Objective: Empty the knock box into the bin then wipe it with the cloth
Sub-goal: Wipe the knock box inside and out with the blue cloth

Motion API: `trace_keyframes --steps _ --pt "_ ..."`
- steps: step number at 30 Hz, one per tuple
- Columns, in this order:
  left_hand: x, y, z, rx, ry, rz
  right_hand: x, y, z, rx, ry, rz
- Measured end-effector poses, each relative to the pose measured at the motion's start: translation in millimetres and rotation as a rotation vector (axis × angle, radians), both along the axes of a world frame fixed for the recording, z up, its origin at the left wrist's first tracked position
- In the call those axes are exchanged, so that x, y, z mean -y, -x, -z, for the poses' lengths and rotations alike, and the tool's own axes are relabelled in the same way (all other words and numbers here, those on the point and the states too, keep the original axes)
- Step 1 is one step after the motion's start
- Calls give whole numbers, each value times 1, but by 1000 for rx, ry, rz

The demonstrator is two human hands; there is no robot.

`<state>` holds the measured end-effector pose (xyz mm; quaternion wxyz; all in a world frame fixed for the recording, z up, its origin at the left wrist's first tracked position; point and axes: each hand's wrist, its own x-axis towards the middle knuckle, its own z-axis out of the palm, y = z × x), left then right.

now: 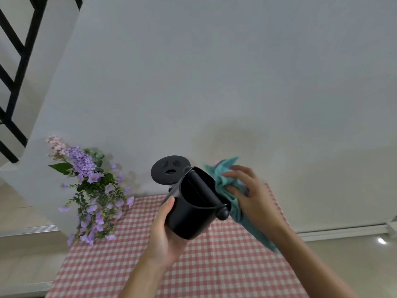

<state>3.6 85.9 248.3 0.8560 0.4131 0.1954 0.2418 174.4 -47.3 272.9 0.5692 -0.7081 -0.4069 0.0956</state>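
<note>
My left hand [164,233] grips a black knock box [189,214] from below and lifts it above the table, tilted so its dark inside and knock bar face up and to the right. My right hand [247,190] clutches a bunched teal cloth [223,179] just right of the box's rim, touching or nearly touching it. A tail of the cloth hangs down under my right forearm. The inside of the box looks dark; I cannot tell whether anything lies in it. No bin is in view.
A table with a red-and-white checked cloth [214,265] lies under my hands. A bunch of purple flowers [92,190] stands at its far left corner. A round black disc with holes [170,169] stands behind the box. A white wall rises close behind.
</note>
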Motion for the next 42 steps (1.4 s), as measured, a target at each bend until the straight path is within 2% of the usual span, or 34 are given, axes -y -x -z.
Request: trace_keyframes --steps 3,5,8,10,11,13,18,20,22,24,27,29,31,34,35,36,39,40,41,42 --pt "0 3 1 -53 29 -39 -8 -10 -2 211 297 -194" --pt "-2 3 3 -73 67 -83 -10 -13 -3 264 412 -339" --pt "-4 5 3 -4 103 -104 -6 -12 -15 90 533 -542" --pt "-3 6 -2 16 82 -78 -1 -6 -16 -20 537 -583" --pt "-2 7 -5 -4 41 -64 0 -3 -13 -2 518 -560" --pt "-3 10 -6 -85 -121 -51 -1 1 -5 15 480 -486" --pt "-12 24 -4 -294 -716 121 3 -6 0 -75 389 -421" --pt "-17 25 -9 -295 -891 166 5 -5 0 -93 388 -449" --pt "-18 25 -18 -277 -978 164 6 -4 1 -121 395 -474" --pt "-16 26 -24 -247 -935 194 8 -6 -4 -65 404 -493" --pt "-16 29 -27 -211 -837 297 8 -12 -14 237 438 -470" --pt "-16 30 -28 -189 -797 292 6 -11 -17 270 407 -451" --pt "-15 29 -30 -184 -861 183 8 -8 -18 108 404 -481" --pt "-14 28 -32 -210 -981 46 19 -3 -18 -287 553 -689" --pt "-16 28 -30 -213 -987 46 21 -5 -17 -311 592 -714" --pt "-18 29 -27 -222 -971 68 20 -6 -16 -237 610 -702" --pt "-19 27 -17 -218 -784 220 9 -14 -14 328 561 -560" --pt "-19 27 -14 -216 -724 221 6 -12 -14 408 553 -505" --pt "-19 27 -15 -213 -712 195 5 -10 -13 383 543 -479" --pt "-20 27 -18 -215 -746 150 7 -9 -12 271 523 -507"
